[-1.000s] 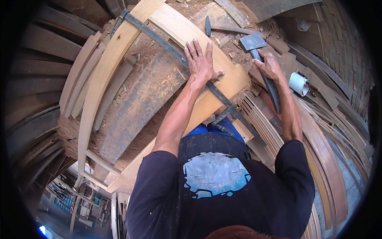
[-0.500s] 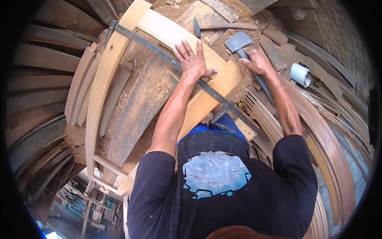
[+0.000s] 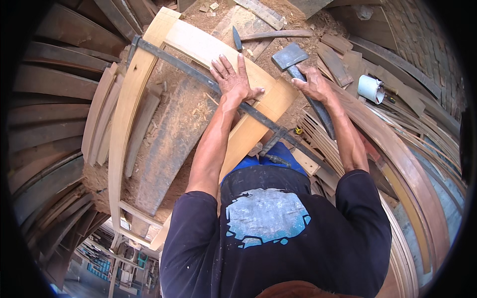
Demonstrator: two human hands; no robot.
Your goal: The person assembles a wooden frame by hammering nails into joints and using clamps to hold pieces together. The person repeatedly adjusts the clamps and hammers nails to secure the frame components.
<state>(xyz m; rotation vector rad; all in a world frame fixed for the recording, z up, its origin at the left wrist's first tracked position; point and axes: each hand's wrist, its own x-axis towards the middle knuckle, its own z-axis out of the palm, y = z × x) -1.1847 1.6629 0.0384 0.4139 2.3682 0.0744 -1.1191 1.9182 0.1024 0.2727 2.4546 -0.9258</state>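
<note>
My left hand (image 3: 232, 82) lies spread on the pale curved rail of a wooden frame (image 3: 201, 43), close to its corner joint. Across the frame runs a dark metal bar clamp (image 3: 184, 67), passing under my left wrist; its screw end is by my lap. To the right of that corner, my right hand (image 3: 315, 85) is closed around the handle of a mallet (image 3: 290, 56). The mallet's dark blocky head points away from me and is apart from the frame. Its handle runs back along my right forearm.
A hammer (image 3: 237, 39) with a wooden handle rests beyond the frame. Sawdust and shavings surround a dark board (image 3: 171, 144) inside it. At right are a white container (image 3: 370, 89), stacked thin strips (image 3: 323, 141) and long curved boards (image 3: 412, 174). Curved planks (image 3: 54, 79) line the left side.
The whole view has shifted slightly, so everything appears a little further left and lower. My left hand stays flat on the rail, and my right hand still grips the mallet.
</note>
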